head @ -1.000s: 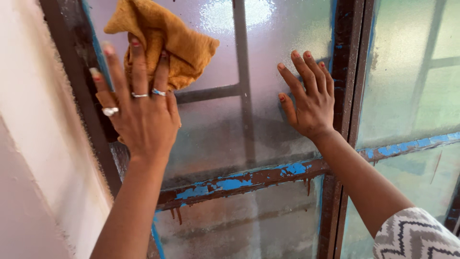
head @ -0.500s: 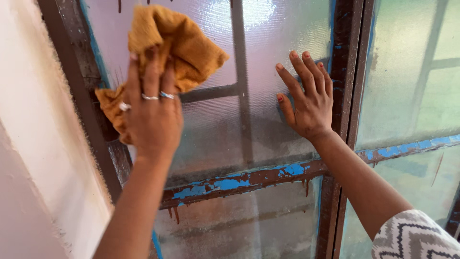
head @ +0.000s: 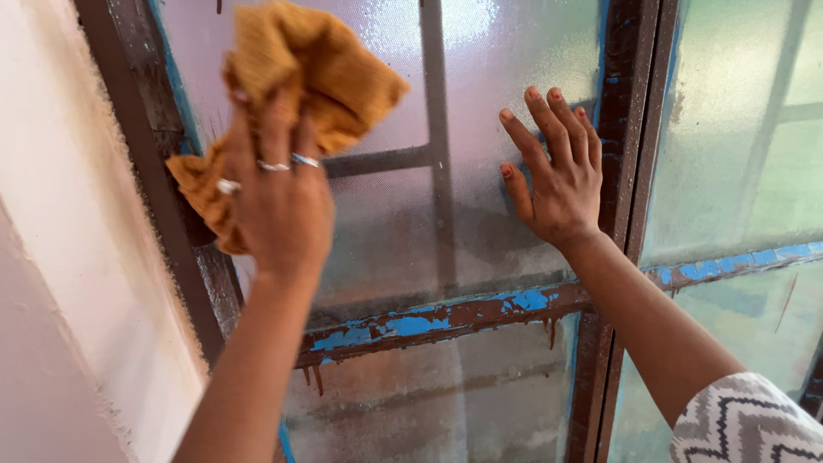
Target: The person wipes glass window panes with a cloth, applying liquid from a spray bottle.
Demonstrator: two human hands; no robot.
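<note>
Three silver rings sit on the left hand (head: pixel 279 210), the nails carry worn red polish, and the right arm's sleeve (head: pixel 744 420) bears a grey-and-white zigzag print.

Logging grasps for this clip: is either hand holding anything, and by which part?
The left hand presses a bunched orange cloth against the frosted window pane, palm over its lower middle. The right hand holds nothing, flat on the glass.

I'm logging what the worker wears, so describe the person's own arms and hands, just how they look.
Left hand: bare forearm with no sleeve in view, thin silver band rings on two fingers and a chunkier silver ring on another. Right hand: no rings, reddish polish on the short nails, bare forearm. By the elbow sits a white fabric sleeve with a grey zigzag pattern.
</note>
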